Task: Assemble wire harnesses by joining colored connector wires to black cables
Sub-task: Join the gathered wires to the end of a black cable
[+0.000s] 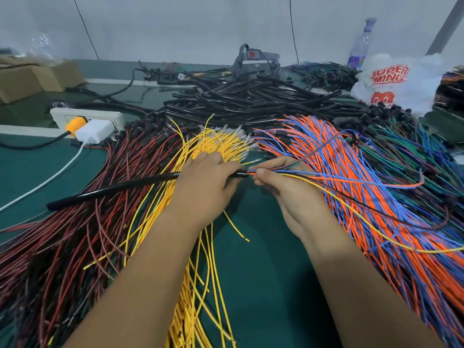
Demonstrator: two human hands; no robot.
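My left hand (207, 183) grips the right end of a black cable (113, 190) that slants down to the left over the wire piles. My right hand (283, 187) pinches a small bunch of colored wires (351, 182), yellow, blue, orange and dark ones, with their tips right at the cable's open end (244, 174). The bunch trails off to the right across the orange and blue pile. Whether the tips are inside the cable is hidden by my fingers.
On the green table (263, 272) lie fans of red and black wires (62, 234), yellow wires (200, 285), orange and blue wires (376, 197) and green wires (406, 146). A heap of black cables (251, 99) sits behind. A power strip (85, 116), cardboard boxes (32, 79) and a plastic bag (396, 81) stand at the back.
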